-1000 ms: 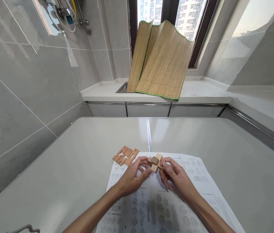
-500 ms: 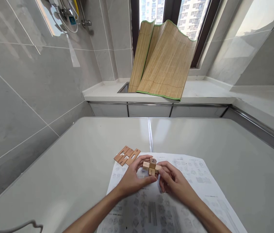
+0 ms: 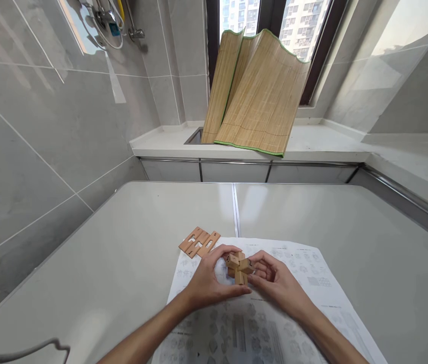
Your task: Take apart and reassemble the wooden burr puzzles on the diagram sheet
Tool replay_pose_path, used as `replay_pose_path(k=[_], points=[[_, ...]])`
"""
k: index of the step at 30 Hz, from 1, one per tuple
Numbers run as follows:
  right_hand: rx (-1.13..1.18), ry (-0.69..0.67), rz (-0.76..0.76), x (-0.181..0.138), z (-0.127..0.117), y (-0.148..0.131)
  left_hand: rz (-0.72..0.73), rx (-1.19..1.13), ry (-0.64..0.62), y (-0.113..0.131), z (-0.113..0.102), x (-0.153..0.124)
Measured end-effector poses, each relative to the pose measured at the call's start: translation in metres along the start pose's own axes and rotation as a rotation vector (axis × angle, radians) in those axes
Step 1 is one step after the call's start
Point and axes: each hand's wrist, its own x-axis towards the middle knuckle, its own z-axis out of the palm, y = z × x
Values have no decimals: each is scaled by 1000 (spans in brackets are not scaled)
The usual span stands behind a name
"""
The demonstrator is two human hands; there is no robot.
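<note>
Between my two hands is a wooden burr puzzle [image 3: 241, 267], light brown, with square-ended blocks sticking out in several directions and dark marks on some ends. My left hand [image 3: 214, 278] curves around it, fingers at the far side and thumb at the near side. My right hand [image 3: 274, 277] pinches at its right side with thumb and fingers. Parts of the puzzle are hidden by the fingertips. Under both hands lies a large printed sheet [image 3: 304, 313] with small diagrams. Just beyond my left hand, flat wooden pieces [image 3: 198, 242] with cut-out slots and numbers lie side by side.
The pale table [image 3: 141, 217] has a seam down its far half. Behind it runs a white ledge [image 3: 323, 144], where a folded bamboo mat [image 3: 263, 101] leans against the window. A grey cable [image 3: 28, 355] shows at the lower left. Shower fittings [image 3: 103, 20] hang on the tiled wall.
The burr puzzle has been turned between my hands, so other block faces show and the one marked 2 no longer faces me. My left thumb has moved slightly nearer to me.
</note>
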Motion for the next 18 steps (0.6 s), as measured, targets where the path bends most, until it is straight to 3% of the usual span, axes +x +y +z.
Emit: replay_pose_path(k=[11,14,18], points=[[-25,90,-24,2,5,5,-62,-54,9,-2,4,0],[-212,170,-120,0,7,6,-107,-149,18,-5,8,0],[-560,254,-370,-2,9,12,-181,-294,5,-7,13,-1]])
